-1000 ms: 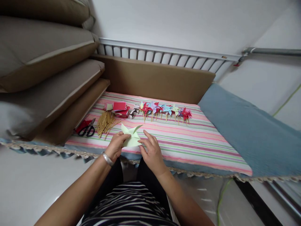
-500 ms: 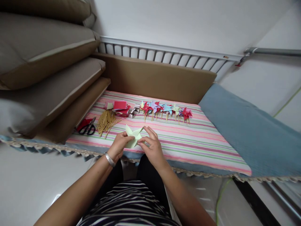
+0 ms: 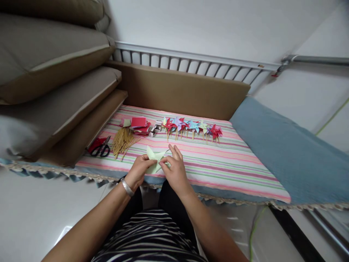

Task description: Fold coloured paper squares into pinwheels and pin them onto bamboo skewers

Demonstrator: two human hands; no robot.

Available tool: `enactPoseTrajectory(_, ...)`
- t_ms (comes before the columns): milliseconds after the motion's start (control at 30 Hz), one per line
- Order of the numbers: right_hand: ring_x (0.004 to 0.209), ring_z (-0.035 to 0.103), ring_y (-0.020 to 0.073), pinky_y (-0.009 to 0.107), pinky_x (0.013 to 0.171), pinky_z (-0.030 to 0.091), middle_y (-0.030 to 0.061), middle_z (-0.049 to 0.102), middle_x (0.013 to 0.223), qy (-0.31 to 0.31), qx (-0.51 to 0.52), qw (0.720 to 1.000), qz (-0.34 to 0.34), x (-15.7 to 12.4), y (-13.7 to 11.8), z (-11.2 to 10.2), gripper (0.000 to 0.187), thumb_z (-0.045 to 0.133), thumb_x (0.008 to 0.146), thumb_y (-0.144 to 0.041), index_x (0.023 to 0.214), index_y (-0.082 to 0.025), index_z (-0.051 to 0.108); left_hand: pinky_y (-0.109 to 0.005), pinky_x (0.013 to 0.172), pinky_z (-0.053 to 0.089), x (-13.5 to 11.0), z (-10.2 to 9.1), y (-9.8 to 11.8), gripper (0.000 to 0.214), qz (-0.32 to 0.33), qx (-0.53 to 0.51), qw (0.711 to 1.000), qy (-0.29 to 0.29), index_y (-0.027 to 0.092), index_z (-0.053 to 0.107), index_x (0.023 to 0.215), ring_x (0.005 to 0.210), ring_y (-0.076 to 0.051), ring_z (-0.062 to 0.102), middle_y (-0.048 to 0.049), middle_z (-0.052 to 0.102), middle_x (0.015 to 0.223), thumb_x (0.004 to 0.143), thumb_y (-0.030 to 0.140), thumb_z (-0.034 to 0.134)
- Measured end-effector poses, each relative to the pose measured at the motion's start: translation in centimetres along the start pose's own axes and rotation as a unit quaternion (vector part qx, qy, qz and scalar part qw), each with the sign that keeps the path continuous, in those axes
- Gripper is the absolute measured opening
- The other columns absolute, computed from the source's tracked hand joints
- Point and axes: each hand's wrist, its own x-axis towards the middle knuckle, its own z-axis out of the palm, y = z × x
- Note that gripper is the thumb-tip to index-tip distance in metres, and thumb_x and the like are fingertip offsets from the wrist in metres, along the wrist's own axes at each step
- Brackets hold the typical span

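Note:
I hold a pale green cut paper square (image 3: 154, 159) with folded corners over the near edge of a striped cloth (image 3: 231, 165). My left hand (image 3: 139, 171), with a silver bangle on the wrist, pinches its left side. My right hand (image 3: 176, 169) pinches a corner toward the paper's middle, the other fingers raised. Behind lie a row of finished paper pinwheels (image 3: 191, 128) on sticks, a stack of red paper squares (image 3: 139, 124), a heap of thin wooden sticks (image 3: 123, 140) and black-handled scissors (image 3: 101, 148).
Brown cushions (image 3: 54, 83) are stacked at the left, and a brown padded board (image 3: 180, 91) stands along a white rail at the back. A blue-grey blanket (image 3: 289, 153) covers the right side. A small pile of metal bits (image 3: 155, 128) lies beside the red paper.
The right hand has closed in on the green paper and folded a corner inward; the paper looks smaller and more folded than a second ago. The left hand keeps its grip.

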Motion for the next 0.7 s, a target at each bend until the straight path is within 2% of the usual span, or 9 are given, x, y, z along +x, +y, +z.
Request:
enactPoseTrajectory(200, 0.134, 0.026, 0.028, 0.047, 0.106, 0.027, 0.0128, 0.042, 0.139, -0.007, -0.015, 1.0, 0.023, 0.1, -0.1, 0.1, 0.006, 0.061, 0.074, -0.017, 0.07, -0.018, 0.065, -0.022, 0.05, 0.038, -0.1, -0.1, 0.0, 0.014, -0.004, -0.015, 1.0, -0.008, 0.011, 0.068, 0.063, 0.045, -0.01, 0.053, -0.0011, 0.066, 0.055, 0.05, 0.015, 0.072)
enactPoseTrajectory(333, 0.133, 0.028, 0.029, 0.049, 0.104, 0.028, 0.0104, 0.045, 0.137, -0.011, -0.011, 0.999, 0.031, 0.3, -0.1, 0.3, 0.005, 0.062, 0.073, -0.018, 0.069, -0.02, 0.065, -0.022, 0.051, 0.039, -0.2, -0.1, 0.1, 0.015, -0.008, -0.029, 0.999, -0.023, 0.011, 0.069, 0.065, 0.048, -0.011, 0.055, -0.002, 0.068, 0.058, 0.051, 0.014, 0.073)
enactPoseTrajectory(700, 0.127, 0.034, 0.0332, 0.053, 0.1, 0.031, 0.0115, 0.05, 0.131, -0.004, -0.043, 0.999, 0.004, 0.9, 0.1, 1.7, 0.007, 0.06, 0.071, -0.016, 0.065, -0.02, 0.062, -0.024, 0.058, 0.044, 0.0, -1.0, -0.8, 0.027, 0.006, -0.068, 0.997, -0.039, 0.012, 0.071, 0.076, 0.056, -0.013, 0.059, -0.0044, 0.071, 0.071, 0.05, 0.019, 0.077)
